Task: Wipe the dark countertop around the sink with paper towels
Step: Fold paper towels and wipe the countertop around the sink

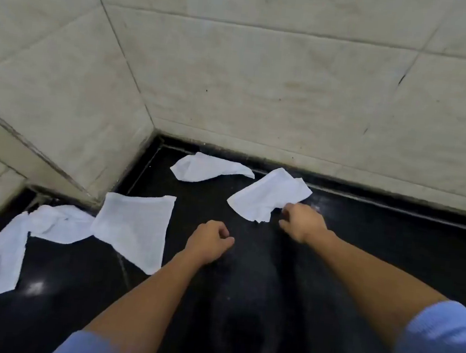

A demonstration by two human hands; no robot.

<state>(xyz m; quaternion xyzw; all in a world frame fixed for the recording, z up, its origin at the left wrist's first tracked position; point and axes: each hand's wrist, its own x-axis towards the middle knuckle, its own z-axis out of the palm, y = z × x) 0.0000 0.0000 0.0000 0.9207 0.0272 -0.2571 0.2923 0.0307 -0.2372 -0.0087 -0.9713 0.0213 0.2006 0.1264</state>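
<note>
The dark countertop (362, 247) fills the lower part of the head view and runs into a tiled corner. Several white paper towels lie on it. My right hand (303, 222) pinches the near edge of a crumpled towel (270, 196) close to the back wall. My left hand (209, 241) hovers just above the counter with its fingers curled in and nothing in it. A flat towel (137, 228) lies left of that hand. Another towel (209, 168) rests in the far corner. Bunched towels (2, 250) trail along the left wall. No sink is in view.
Pale tiled walls (265, 79) close off the counter at the back and left, with a stepped ledge (7, 149) jutting out on the left. A wet sheen shows on the counter (245, 292) between my forearms.
</note>
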